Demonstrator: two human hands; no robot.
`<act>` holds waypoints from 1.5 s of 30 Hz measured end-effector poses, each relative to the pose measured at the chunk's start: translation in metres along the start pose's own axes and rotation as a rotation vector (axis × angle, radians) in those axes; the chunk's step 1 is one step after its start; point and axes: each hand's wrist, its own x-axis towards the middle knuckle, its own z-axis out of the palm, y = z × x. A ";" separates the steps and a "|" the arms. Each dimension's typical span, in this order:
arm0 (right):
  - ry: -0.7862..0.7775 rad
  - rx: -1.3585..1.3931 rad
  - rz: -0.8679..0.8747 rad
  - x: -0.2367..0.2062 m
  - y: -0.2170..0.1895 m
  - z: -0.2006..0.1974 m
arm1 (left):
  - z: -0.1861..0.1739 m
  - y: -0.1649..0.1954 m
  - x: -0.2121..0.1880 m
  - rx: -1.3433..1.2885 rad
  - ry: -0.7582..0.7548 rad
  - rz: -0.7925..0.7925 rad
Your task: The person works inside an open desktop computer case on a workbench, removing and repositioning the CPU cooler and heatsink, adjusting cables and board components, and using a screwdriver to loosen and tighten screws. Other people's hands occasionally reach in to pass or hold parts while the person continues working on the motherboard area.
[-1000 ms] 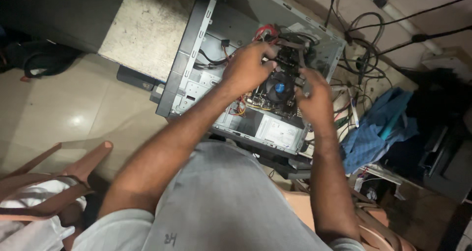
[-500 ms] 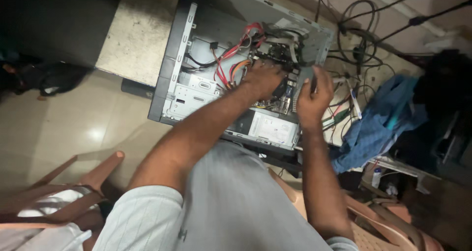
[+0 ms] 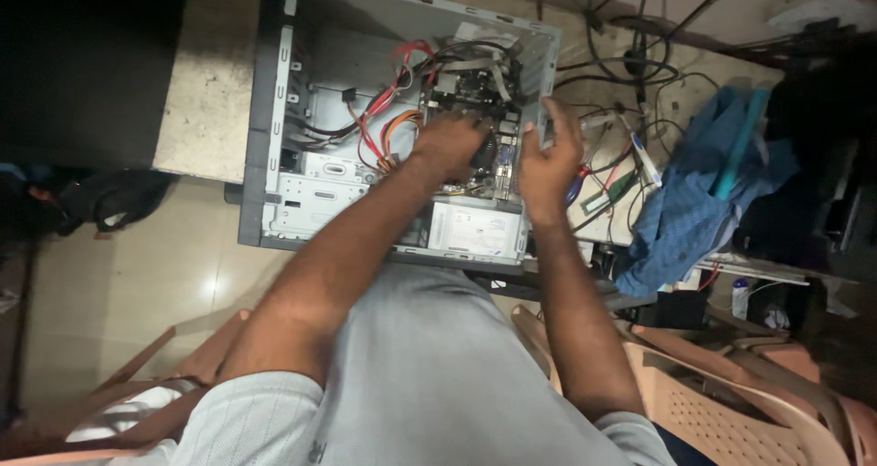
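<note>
Inside the open computer case, left hand presses down, grip unclear; right hand open, steadying the rim. Best avoid the red cables.

One open computer case at centre, one power supply at its 6 o'clock, two hands: left hand, right hand. One blue cloth at 3 o'clock, two plastic chairs: one at 5, one at 7.

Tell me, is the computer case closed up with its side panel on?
No, the case lies open, with its wires and board exposed, and the left hand reaches inside.
</note>
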 end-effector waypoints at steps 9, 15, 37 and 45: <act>0.069 0.065 0.114 -0.004 0.000 0.009 | 0.015 -0.020 -0.004 -0.079 0.123 0.022; 0.073 0.071 0.068 -0.006 0.007 0.017 | 0.010 -0.024 -0.016 -0.174 0.147 0.000; 0.074 0.075 0.107 -0.004 0.009 0.017 | 0.005 -0.018 -0.016 -0.093 0.154 0.060; 0.080 0.024 0.068 -0.004 0.007 0.013 | 0.005 -0.015 -0.014 -0.111 0.139 0.034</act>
